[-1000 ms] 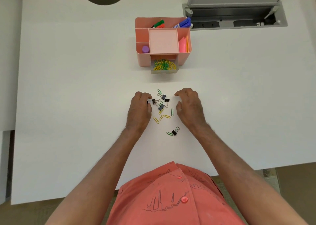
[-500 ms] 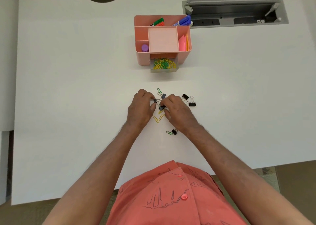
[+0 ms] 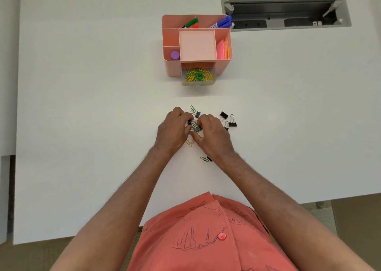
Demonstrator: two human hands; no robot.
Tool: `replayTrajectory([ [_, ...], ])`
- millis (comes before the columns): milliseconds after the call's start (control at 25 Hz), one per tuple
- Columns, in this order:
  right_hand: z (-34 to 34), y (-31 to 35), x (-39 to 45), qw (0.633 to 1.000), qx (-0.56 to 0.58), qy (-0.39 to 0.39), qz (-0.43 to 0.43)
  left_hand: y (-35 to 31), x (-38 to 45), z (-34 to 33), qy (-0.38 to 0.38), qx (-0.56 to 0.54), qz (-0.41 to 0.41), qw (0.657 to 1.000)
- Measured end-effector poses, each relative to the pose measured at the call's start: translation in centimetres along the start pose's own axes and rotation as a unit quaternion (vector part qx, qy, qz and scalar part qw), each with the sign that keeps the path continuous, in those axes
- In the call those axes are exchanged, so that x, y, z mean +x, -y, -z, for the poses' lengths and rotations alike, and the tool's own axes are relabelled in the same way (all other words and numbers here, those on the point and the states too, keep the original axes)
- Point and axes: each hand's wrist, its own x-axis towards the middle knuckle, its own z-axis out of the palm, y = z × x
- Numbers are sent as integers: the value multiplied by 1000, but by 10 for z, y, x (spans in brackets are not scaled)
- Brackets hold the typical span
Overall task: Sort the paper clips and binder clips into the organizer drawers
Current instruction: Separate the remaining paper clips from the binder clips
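1. The tangled pile of clips [image 3: 194, 124] lies on the white bench [image 3: 82, 106] directly between the two hands, so neither has to travel to reach it.
2. The left hand [image 3: 173, 132] has its fingers curled at the pile's left edge, apparently pinching a small black binder clip [image 3: 189, 122]; the contact is too small to confirm.
3. The right hand [image 3: 214, 135] curls its fingers over the pile's right side, with another black binder clip [image 3: 197, 129] at its fingertips; whether it is truly gripped cannot be told.
4. Three separated binder clips [image 3: 227, 120] lie just right of the right hand, the nearer hand for them.
5. A green paper clip [image 3: 203, 159] lies nearer the body, beside the right wrist.
6. The open drawer [image 3: 199, 76] of the pink organizer [image 3: 171, 64], already holding coloured paper clips, sits straight ahead, well apart, with bare bench between.
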Motion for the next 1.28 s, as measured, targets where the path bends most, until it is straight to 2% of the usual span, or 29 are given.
replayTrajectory([
  [200,6,5,1,999,31,3,-22,2,-3,0,-14,-8,10,1000],
  [320,14,-3,4,999,35,-31,-19,6,-5,2,-39,-14,29,999],
  [480,29,-31,22,995,10,-82,-55,16,-2,5,-76,-29,58,995],
  [680,32,-53,33,996,-47,-52,-57,16,1,9,-93,-31,72,993],
  [840,29,-41,29,997,-21,-78,-18,3,3,8,-101,-19,24,994],
  [1040,10,-26,18,995,-23,-36,86,-8,20,2,-55,40,-36,997],
  [1280,13,-37,20,998,-21,-53,20,1,27,-1,-65,66,-22,995],
])
